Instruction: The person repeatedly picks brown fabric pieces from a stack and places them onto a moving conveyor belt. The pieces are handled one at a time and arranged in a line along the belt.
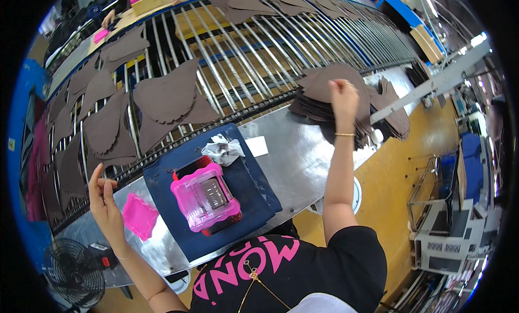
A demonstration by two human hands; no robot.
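My right hand (344, 99) is over a stack of dark brown cut pieces (311, 94), with its fingers curled in a pinch above the rounded top piece. Whatever lies between those fingertips, if anything, is hidden. Off to the left, my left hand (105, 205) is raised with fingers apart and nothing in it, close to the roller conveyor's near edge. A bright pink flat piece (140, 216) lies beside it on the metal table. Between my hands, a pink clear-framed block with a metal plate (208, 198) rests on a dark blue mat (254, 205).
Brown pieces (167, 94) lie in overlapping groups on the roller conveyor (238, 70). Crumpled white paper (223, 150) and a white card (257, 145) are near the mat's far edge. A black fan (75, 272) stands lower left. A grey metal bar (427, 89) slants in at right. Another person's hand (108, 18) shows across the conveyor.
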